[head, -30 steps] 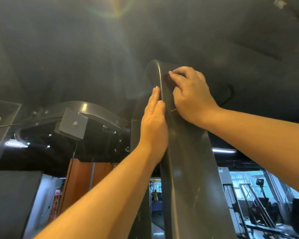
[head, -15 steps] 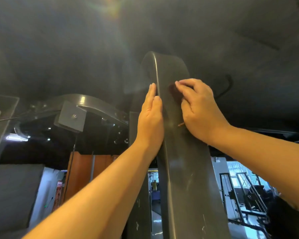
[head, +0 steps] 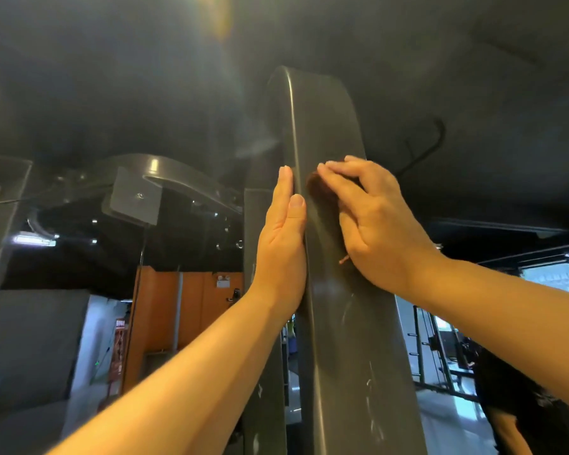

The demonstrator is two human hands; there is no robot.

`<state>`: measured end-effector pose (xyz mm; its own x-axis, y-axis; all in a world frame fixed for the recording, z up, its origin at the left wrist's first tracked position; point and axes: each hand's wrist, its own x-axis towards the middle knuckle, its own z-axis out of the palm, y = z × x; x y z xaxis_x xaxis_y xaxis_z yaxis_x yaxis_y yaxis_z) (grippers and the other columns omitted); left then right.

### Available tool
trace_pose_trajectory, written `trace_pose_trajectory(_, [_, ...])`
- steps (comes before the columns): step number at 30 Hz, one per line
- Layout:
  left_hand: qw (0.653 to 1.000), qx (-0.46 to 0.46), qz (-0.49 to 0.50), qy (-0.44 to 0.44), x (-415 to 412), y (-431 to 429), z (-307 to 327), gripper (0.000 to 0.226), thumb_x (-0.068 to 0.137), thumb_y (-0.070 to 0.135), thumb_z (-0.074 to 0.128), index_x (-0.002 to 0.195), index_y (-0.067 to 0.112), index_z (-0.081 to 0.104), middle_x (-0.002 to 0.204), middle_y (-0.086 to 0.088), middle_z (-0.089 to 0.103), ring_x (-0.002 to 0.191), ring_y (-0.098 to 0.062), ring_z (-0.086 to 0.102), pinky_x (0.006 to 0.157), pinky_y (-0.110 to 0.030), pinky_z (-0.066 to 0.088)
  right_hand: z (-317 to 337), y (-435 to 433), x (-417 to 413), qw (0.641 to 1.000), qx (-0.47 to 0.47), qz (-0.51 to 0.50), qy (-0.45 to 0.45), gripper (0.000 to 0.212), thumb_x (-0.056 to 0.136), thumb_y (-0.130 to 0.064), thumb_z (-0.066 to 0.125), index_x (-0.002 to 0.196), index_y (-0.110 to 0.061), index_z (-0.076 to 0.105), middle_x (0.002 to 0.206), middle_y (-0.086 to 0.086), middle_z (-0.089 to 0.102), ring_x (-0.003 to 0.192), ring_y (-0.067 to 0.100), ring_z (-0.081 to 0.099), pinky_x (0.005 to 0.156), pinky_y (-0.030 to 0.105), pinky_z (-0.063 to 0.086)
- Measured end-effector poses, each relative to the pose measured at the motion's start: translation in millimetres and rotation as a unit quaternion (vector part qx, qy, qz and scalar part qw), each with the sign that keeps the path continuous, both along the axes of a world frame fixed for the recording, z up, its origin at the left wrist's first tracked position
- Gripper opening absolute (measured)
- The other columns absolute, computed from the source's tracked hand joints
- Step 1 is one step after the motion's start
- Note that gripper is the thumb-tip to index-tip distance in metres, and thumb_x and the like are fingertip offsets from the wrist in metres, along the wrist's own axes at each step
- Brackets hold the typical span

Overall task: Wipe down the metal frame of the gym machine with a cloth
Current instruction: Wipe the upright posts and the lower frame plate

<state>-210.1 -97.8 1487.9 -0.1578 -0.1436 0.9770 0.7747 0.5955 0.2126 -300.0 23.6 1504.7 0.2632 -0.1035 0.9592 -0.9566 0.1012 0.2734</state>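
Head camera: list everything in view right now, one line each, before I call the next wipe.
dark grey metal frame upright: one, dark grey, centre, curved at the top
pale scuff marks: several, whitish, on the upright's lower face
dark brown cloth: one, brown, on the upright's face under the right fingers
curved grey metal arm: one, grey, left of the upright
square grey plate: one, grey, on the curved arm
orange wall panels: several, orange, behind, lower left
black cable: one, black, upper right
gym racks: count unclear, dark, background right
left hand: one, flat against the upright's left edge
right hand: one, fingers bent over the cloth, pressing it on the upright
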Motion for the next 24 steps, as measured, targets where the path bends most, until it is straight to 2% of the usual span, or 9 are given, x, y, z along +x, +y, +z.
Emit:
trace_pose_trajectory(3, [1.0,-0.001,0.002,-0.005,1.9,1.7,-1.9,0.063,0.103,0.043,0.039,0.163,0.032,0.022,0.169,0.01,0.028,0.153,-0.009,0.032,0.128,-0.043,0.028,-33.2,-10.5,10.4,0.999,-0.021,0.018,-0.017,0.05,0.104,-0.021,0.041,0.153,-0.008,0.045,0.154,0.006,0.041,0.151,0.02,0.026,0.125,0.038,0.025])
trace_pose_trajectory(6, [1.0,0.004,-0.018,-0.018,2.1,1.1,-10.0,0.07,0.099,0.047,0.04,0.164,0.032,0.02,0.169,0.011,0.027,0.153,-0.01,0.032,0.127,-0.045,0.028,-92.0,-8.9,10.3,0.999,0.012,0.019,0.024,0.051,0.103,-0.019,0.047,0.153,-0.008,0.044,0.155,0.005,0.039,0.153,0.017,0.024,0.127,0.031,0.021])
trace_pose_trajectory(9, [1.0,-0.003,0.008,-0.03,1.7,2.2,-26.1,0.078,0.096,0.06,0.041,0.164,0.034,0.015,0.171,0.015,0.02,0.156,-0.007,0.024,0.129,-0.047,0.022,-129.0,5.7,-2.2,0.989,0.073,-0.015,0.126,0.047,0.107,-0.022,0.045,0.151,-0.009,0.044,0.154,0.009,0.043,0.154,0.023,0.027,0.127,0.032,0.022])
trace_pose_trajectory(12, [0.999,0.016,-0.025,-0.043,2.7,2.7,-47.4,0.073,0.098,0.058,0.042,0.164,0.037,0.016,0.17,0.013,0.023,0.154,-0.009,0.029,0.128,-0.047,0.026,-114.5,20.5,-18.2,0.969,0.115,-0.056,0.209,0.043,0.109,-0.023,0.043,0.151,-0.012,0.043,0.152,0.011,0.046,0.151,0.028,0.033,0.126,0.036,0.026])
trace_pose_trajectory(15, [0.997,0.024,-0.053,-0.05,3.9,3.1,-62.2,0.072,0.1,0.055,0.044,0.164,0.039,0.017,0.169,0.007,0.029,0.153,-0.016,0.035,0.126,-0.049,0.029,-94.7,18.2,-19.6,0.986,0.077,-0.049,0.139,0.047,0.105,-0.014,0.051,0.151,-0.009,0.045,0.152,0.013,0.046,0.151,0.026,0.031,0.127,0.03,0.019])
trace_pose_trajectory(17, [0.996,0.028,-0.059,-0.054,4.5,5.1,-66.0,0.069,0.102,0.048,0.04,0.165,0.036,0.015,0.169,0.005,0.028,0.152,-0.017,0.035,0.126,-0.049,0.029,-103.6,10.3,-10.7,0.997,0.049,-0.014,0.063,0.05,0.103,-0.014,0.052,0.152,-0.008,0.045,0.154,0.01,0.042,0.152,0.023,0.026,0.127,0.027,0.015])
trace_pose_trajectory(19, [0.997,0.029,-0.056,-0.054,5.3,6.5,-68.3,0.069,0.102,0.045,0.037,0.166,0.032,0.012,0.171,0.004,0.024,0.154,-0.017,0.032,0.127,-0.048,0.027,-127.1,5.0,-3.1,0.999,0.041,0.004,0.025,0.051,0.102,-0.018,0.049,0.152,-0.007,0.044,0.154,0.01,0.04,0.153,0.021,0.023,0.127,0.025,0.013])
trace_pose_trajectory(22, [0.998,0.027,-0.032,-0.056,5.8,8.6,-72.2,0.07,0.102,0.047,0.034,0.165,0.033,0.01,0.172,0.007,0.02,0.155,-0.014,0.028,0.128,-0.048,0.026,-153.2,12.8,-2.5,0.994,0.079,-0.022,0.071,0.052,0.103,-0.022,0.047,0.152,-0.005,0.045,0.153,0.015,0.042,0.153,0.025,0.024,0.128,0.029,0.016])
trace_pose_trajectory(24, [0.997,0.032,-0.036,-0.06,5.9,9.5,-74.8,0.072,0.101,0.05,0.037,0.166,0.033,0.009,0.172,0.007,0.02,0.156,-0.015,0.027,0.128,-0.049,0.025,-147.3,22.4,-8.6,0.986,0.104,-0.052,0.116,0.049,0.105,-0.021,0.045,0.151,-0.004,0.046,0.152,0.018,0.045,0.151,0.032,0.029,0.127,0.036,0.022])
